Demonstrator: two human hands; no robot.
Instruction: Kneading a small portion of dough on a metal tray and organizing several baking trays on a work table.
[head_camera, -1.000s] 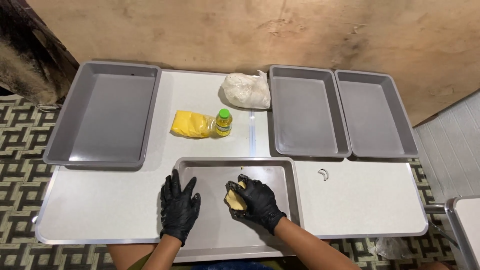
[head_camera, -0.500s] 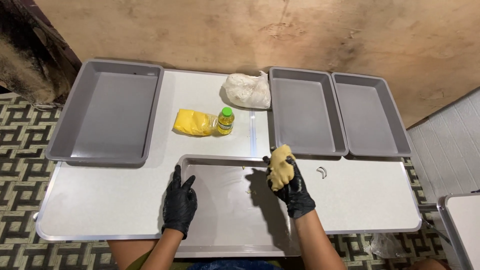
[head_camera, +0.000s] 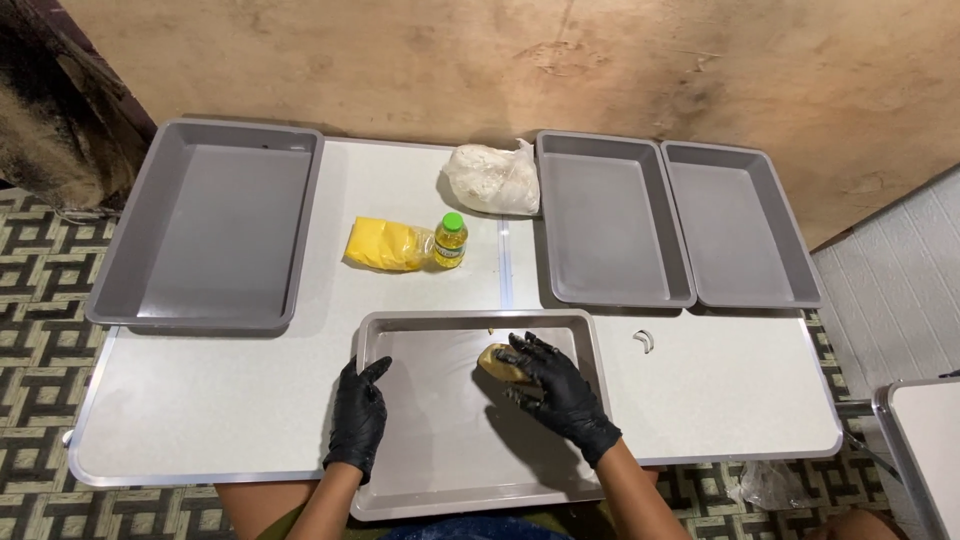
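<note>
Right now the right hand (head_camera: 555, 390) presses a yellowish sponge (head_camera: 497, 360) against the floor of the near tray (head_camera: 440, 470), fingers curled over it so only its left end shows. That sponge sits in the far half of the tray, a little right of its middle, with its long axis running roughly left to right. The left hand (head_camera: 357, 418) lies flat with fingers spread on the tray's left rim, empty, near the sponge but apart from it; the right hand is the one on it. The near tray's long side runs toward the person, and it overhangs the near edge of the surface (head_camera: 200, 420).

Farther off, a yellow packet (head_camera: 385, 245) touches a small bottle with a green cap (head_camera: 450, 240), both just beyond the tray's far rim. A white bag (head_camera: 492, 178) lies beyond those. One large grey tray (head_camera: 210, 225) stands at far left, two more grey trays (head_camera: 675, 220) side by side at far right. A small white curl (head_camera: 644, 343) lies on the surface just right of the near tray. Nothing inside the near tray blocks the sponge.
</note>
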